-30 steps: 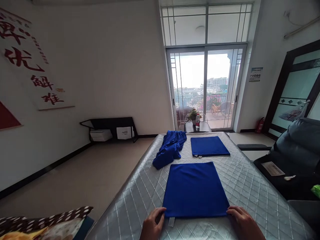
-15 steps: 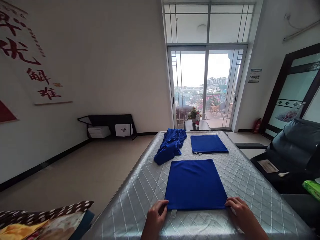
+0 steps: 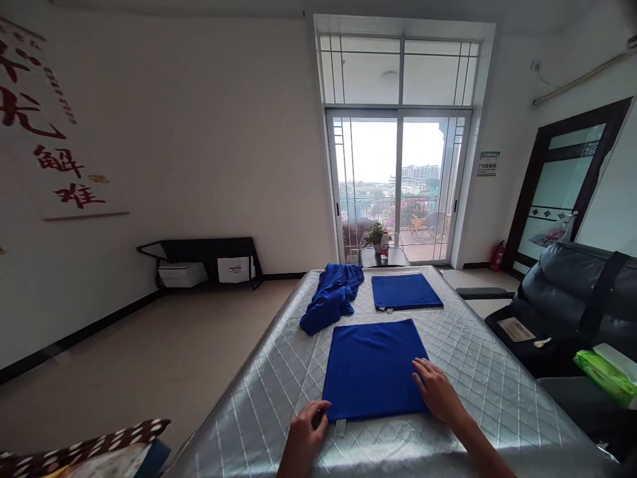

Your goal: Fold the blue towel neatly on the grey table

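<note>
A square of blue cloth [image 3: 375, 368] lies flat on the silver quilted table cover [image 3: 269, 398], a small white tag at its near left edge. My left hand [image 3: 307, 428] has its thumb and fingers closed at the cloth's near left corner. Over the right edge rests my right hand [image 3: 438, 390], fingers stretched out and palm down. Farther back lies a second flat blue square [image 3: 407, 291], with white tags on its near edge. To its left sits a crumpled heap of blue cloth [image 3: 332, 299].
A small table with a plant [image 3: 375, 234] and a bottle [image 3: 385, 245] stands beyond the far edge. On the right is a dark armchair [image 3: 562, 285] with a green packet [image 3: 604, 377]. A dotted cloth [image 3: 89, 443] shows at lower left.
My right hand has left the near right corner and moved up and inward onto the cloth's right side, its fingers now stretched out. My left hand stays at its corner. The view has shifted slightly.
</note>
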The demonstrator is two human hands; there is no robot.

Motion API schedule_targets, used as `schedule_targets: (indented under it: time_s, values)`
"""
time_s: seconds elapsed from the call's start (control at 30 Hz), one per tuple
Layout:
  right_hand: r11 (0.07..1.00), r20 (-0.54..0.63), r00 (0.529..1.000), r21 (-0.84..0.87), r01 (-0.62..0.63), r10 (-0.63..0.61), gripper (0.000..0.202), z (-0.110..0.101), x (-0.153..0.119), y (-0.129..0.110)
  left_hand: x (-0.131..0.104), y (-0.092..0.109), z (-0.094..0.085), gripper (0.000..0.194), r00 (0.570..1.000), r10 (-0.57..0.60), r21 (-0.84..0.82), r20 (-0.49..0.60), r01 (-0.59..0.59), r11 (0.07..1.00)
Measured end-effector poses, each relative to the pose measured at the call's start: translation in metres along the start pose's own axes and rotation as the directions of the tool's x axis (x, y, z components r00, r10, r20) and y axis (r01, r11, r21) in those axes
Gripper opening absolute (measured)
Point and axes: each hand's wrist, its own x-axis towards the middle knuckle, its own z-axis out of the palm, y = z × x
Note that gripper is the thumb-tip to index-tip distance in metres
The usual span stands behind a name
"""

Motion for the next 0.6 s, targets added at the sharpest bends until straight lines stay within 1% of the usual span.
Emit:
schedule_targets:
  time_s: [0.13, 0.23, 0.3, 0.33, 0.4, 0.43, 0.47, 0.53, 0.6]
  values:
    - [0.998, 0.045, 0.998, -0.045, -0.048, 0.05, 0.066, 0.028, 0.004, 0.009, 0.001, -0.002, 0.0, 0.027, 1.0, 0.008, 0.052, 0.012, -0.009, 0.999]
    - [0.993, 0.052, 0.994, -0.074, -0.088, 0.091, 0.069, 0.04, 0.001, 0.015, 0.001, -0.002, 0.002, 0.026, 1.0, 0.01, 0.174, -0.005, -0.009, 0.985]
    - [0.99, 0.053, 0.992, -0.084, -0.109, 0.114, 0.069, 0.043, -0.001, 0.017, 0.004, 0.007, 0.009, 0.027, 0.999, 0.029, 0.273, -0.046, -0.015, 0.962]
    - [0.99, 0.057, 0.991, -0.086, -0.114, 0.119, 0.069, 0.043, -0.001, 0.018, 0.006, 0.016, 0.015, 0.026, 0.997, 0.047, 0.304, -0.064, -0.025, 0.952]
    - [0.99, 0.065, 0.991, -0.086, -0.114, 0.12, 0.069, 0.043, -0.001, 0.019, 0.014, 0.042, 0.036, 0.026, 0.993, 0.104, 0.313, -0.053, -0.083, 0.946]
    - [0.99, 0.069, 0.99, -0.087, -0.114, 0.12, 0.069, 0.043, 0.0, 0.019, 0.02, 0.058, 0.05, 0.026, 0.99, 0.143, 0.295, -0.017, -0.132, 0.946]
    - [0.989, 0.074, 0.99, -0.092, -0.113, 0.12, 0.068, 0.043, 0.0, 0.019, 0.026, 0.075, 0.066, 0.027, 0.98, 0.193, 0.273, 0.041, -0.197, 0.942]
    - [0.988, 0.084, 0.989, -0.111, -0.111, 0.121, 0.068, 0.043, 0.001, 0.02, 0.039, 0.104, 0.103, 0.03, 0.948, 0.276, 0.239, 0.159, -0.309, 0.921]
    - [0.986, 0.089, 0.99, -0.135, -0.101, 0.114, 0.067, 0.045, 0.001, 0.021, 0.05, 0.123, 0.139, 0.03, 0.92, 0.304, 0.257, 0.247, -0.364, 0.895]
